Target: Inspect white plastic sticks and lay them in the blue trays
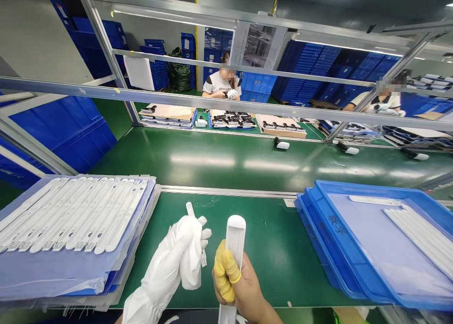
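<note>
As the left hand [175, 253] and right hand [235, 286] grip white strips [235, 234], open bench [272, 253] meets a blue tray [336, 225].

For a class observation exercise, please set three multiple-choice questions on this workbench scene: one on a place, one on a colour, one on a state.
1. Where is the blue plastic tray from the hands?
A) To their right
B) To their left
C) Beneath them

2. What colour is the finger cover on the right hand gripping the long white plastic strip?
A) White
B) Yellow
C) Blue

3. What state is the left hand in?
A) Bare
B) Blue-gloved
C) White-gloved

Answers:
1. A: the tray lies on the bench right of both hands.
2. B: the cover wrapping the finger is yellow.
3. C: a white glove covers the hand.
</note>
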`<action>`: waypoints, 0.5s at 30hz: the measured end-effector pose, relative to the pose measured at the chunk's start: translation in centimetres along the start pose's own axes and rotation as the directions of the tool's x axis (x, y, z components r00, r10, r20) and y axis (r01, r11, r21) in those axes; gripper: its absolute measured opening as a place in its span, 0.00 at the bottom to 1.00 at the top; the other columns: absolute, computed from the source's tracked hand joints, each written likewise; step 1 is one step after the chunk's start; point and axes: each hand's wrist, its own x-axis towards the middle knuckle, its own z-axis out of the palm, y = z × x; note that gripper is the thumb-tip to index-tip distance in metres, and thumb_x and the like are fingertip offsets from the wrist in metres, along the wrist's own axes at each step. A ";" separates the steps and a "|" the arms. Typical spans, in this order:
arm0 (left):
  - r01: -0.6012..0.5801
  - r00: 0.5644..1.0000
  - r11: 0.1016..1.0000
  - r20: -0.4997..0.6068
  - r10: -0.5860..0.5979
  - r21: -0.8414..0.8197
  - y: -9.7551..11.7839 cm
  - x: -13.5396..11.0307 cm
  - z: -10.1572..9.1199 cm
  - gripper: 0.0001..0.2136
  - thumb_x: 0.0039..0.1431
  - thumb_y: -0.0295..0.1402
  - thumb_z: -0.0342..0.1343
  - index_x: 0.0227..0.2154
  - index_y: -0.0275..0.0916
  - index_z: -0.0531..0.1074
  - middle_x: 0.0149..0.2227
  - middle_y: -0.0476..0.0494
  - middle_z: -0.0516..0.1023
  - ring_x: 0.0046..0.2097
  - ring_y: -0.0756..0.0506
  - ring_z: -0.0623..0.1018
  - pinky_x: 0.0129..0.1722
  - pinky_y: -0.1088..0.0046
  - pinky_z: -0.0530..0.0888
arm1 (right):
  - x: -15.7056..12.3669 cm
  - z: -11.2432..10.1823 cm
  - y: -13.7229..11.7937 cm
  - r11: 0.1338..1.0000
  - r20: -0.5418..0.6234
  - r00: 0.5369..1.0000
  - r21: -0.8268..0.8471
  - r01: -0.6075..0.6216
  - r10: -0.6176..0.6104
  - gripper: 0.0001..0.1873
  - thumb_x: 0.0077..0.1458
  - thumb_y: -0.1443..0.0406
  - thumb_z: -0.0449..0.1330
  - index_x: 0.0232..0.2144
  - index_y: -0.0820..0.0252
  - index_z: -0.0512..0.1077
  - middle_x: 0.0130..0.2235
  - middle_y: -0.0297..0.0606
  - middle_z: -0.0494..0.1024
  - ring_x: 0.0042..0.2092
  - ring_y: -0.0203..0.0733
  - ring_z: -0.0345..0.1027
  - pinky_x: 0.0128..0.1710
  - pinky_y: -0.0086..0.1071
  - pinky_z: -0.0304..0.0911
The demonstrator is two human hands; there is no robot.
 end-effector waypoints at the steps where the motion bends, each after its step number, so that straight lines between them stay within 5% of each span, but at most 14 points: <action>1: -0.038 0.999 0.999 0.006 0.038 0.031 0.4 -0.2 0.2 0.25 0.50 0.43 0.70 0.51 0.42 0.77 0.57 0.40 0.77 0.51 0.37 0.80 0.51 0.65 0.78 | 0.0 0.0 0.2 1.000 0.002 1.000 0.005 -0.005 0.005 0.33 0.49 0.34 0.59 0.24 0.56 0.59 0.12 0.19 0.55 0.12 0.24 0.42 0.09 0.21 0.43; 8: -0.262 0.962 0.942 0.127 0.240 0.210 1.5 -1.2 1.3 0.18 0.60 0.48 0.61 0.48 0.43 0.75 0.55 0.42 0.78 0.49 0.41 0.81 0.45 0.69 0.80 | 0.5 0.5 -0.6 0.998 -0.111 0.992 -0.023 -0.061 0.058 0.32 0.47 0.36 0.63 0.30 0.57 0.64 0.16 0.19 0.57 0.15 0.25 0.41 0.13 0.22 0.41; 12: -0.137 0.989 0.970 0.088 0.122 0.199 -0.3 -0.3 0.2 0.23 0.56 0.50 0.63 0.49 0.42 0.73 0.54 0.39 0.78 0.46 0.40 0.81 0.38 0.69 0.79 | 1.0 0.8 -2.2 0.999 -0.193 0.981 0.027 0.039 -0.033 0.36 0.49 0.33 0.58 0.38 0.59 0.70 0.24 0.25 0.59 0.22 0.27 0.43 0.20 0.24 0.45; 15: -0.013 0.999 0.983 0.051 0.004 0.185 -2.6 0.0 -1.1 0.24 0.57 0.50 0.63 0.49 0.39 0.73 0.42 0.39 0.82 0.38 0.42 0.81 0.37 0.68 0.77 | 1.1 0.7 -2.6 0.997 -0.251 0.967 0.059 0.054 -0.038 0.32 0.54 0.36 0.57 0.41 0.58 0.72 0.27 0.28 0.59 0.25 0.29 0.47 0.23 0.25 0.49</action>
